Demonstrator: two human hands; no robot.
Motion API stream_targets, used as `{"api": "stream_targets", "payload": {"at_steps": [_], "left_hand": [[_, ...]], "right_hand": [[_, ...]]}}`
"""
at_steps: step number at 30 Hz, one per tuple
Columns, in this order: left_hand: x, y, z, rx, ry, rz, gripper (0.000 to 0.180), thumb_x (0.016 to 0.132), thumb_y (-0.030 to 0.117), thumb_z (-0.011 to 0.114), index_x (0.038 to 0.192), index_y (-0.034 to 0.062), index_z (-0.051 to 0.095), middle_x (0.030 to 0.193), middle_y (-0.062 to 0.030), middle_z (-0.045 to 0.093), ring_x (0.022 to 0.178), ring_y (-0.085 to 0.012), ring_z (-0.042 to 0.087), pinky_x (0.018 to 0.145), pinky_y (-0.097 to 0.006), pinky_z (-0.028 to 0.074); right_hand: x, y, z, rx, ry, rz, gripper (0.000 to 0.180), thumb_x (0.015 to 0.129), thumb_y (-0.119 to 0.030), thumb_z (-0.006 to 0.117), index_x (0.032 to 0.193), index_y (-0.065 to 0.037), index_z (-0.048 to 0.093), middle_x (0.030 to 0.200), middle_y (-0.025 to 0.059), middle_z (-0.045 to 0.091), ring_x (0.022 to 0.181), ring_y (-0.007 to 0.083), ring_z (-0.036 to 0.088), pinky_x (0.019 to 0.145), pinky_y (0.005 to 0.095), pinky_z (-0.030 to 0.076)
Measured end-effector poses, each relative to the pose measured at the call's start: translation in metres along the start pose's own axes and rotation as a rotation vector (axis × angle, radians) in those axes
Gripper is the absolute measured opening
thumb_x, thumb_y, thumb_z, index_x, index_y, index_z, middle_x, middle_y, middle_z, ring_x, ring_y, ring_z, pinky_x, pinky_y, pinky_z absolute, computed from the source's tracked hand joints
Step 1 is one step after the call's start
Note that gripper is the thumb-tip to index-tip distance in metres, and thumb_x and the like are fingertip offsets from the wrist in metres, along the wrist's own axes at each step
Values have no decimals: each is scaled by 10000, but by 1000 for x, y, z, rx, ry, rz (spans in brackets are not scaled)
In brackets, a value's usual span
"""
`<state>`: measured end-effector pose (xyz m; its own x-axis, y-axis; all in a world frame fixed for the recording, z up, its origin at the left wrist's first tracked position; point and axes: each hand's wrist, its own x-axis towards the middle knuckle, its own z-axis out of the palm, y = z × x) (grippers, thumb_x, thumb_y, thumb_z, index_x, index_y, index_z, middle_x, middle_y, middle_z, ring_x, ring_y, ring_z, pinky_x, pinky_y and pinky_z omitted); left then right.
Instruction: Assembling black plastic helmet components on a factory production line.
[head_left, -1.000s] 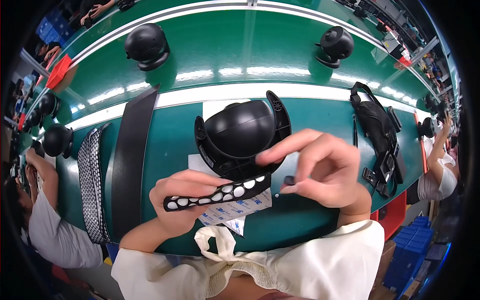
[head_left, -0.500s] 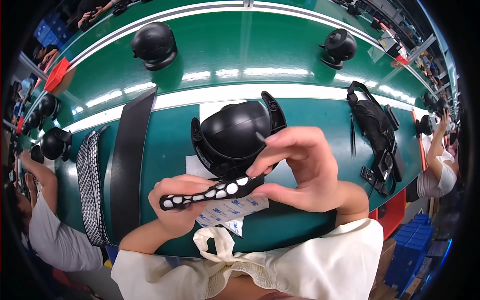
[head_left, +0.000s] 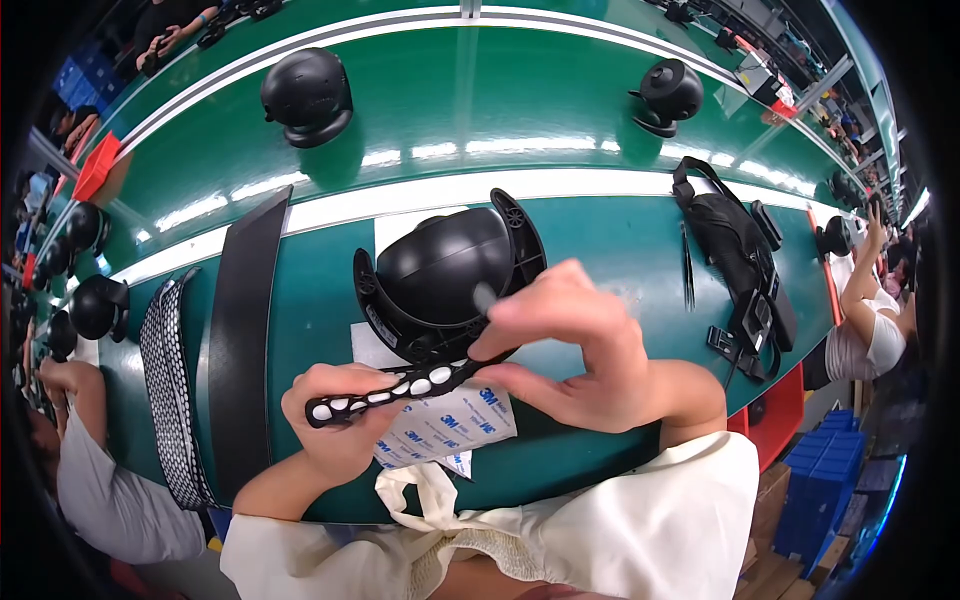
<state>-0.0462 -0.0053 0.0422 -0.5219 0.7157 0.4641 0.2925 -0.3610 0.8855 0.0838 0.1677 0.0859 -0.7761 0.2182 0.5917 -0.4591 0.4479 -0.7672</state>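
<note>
The left hand has its fingers curled tightly around one end of a black perforated strip, whose oval holes show white. The strip runs from those fingers rightward to the right hand, where thumb and fingertips pinch its other end; a small pale tab sticks up just above that pinch. Directly beneath the strip and both hands lie white backing sheets on the green worktop. Just beyond the fingers sits a black helmet, dome up, resting on a white sheet. Left of the left hand lie a long black band and a dotted strip. Right of the right hand rests a bundle of black straps. Farther off, past a white line, stand two more black helmets.
</note>
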Motion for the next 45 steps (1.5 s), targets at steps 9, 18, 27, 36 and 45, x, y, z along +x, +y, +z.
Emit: {"api": "stream_targets", "payload": {"at_steps": [9, 18, 27, 36, 45], "left_hand": [[-3, 15, -7, -95, 54, -453, 152, 705, -41, 630, 802, 13, 525, 764, -77, 592, 654, -92, 552, 581, -208, 445], [-5, -18, -14, -3, -145, -44, 158, 690, 65, 673, 832, 79, 606, 1341, -269, 177, 1277, -396, 155, 1008, -458, 169], [-6, -19, -13, -212, -169, -81, 160, 709, -2, 634, 860, 9, 583, 1352, -296, 147, 1282, -389, 144, 1020, -434, 172], [-6, -17, -18, -244, -136, -106, 177, 702, -28, 629, 869, -7, 572, 1339, -291, 197, 1270, -380, 195, 1014, -427, 195], [-7, -14, -12, -147, -131, -188, 168, 691, -23, 638, 839, -51, 563, 1314, -245, 279, 1216, -328, 332, 973, -397, 281]], "right_hand": [[10, 0, -14, -243, -172, -165, 340, 619, 14, 680, 939, -55, 589, 808, 44, 614, 704, 139, 582, 629, 246, 403], [67, 27, 27, -6, -170, 154, 468, 729, 40, 612, 1130, 19, 372, 748, 48, 595, 714, 66, 532, 594, 167, 344], [65, 30, 31, -104, -221, 196, 409, 737, 52, 581, 1095, -6, 392, 748, 13, 587, 677, 48, 505, 571, 171, 324], [63, 30, 39, -560, -229, -282, 416, 623, 121, 624, 1017, 33, 524, 769, 70, 611, 636, 130, 541, 563, 251, 417], [54, 30, 27, -1112, -179, -770, 263, 704, -102, 575, 963, -90, 623, 762, 10, 604, 675, 91, 551, 581, 202, 335]]}}
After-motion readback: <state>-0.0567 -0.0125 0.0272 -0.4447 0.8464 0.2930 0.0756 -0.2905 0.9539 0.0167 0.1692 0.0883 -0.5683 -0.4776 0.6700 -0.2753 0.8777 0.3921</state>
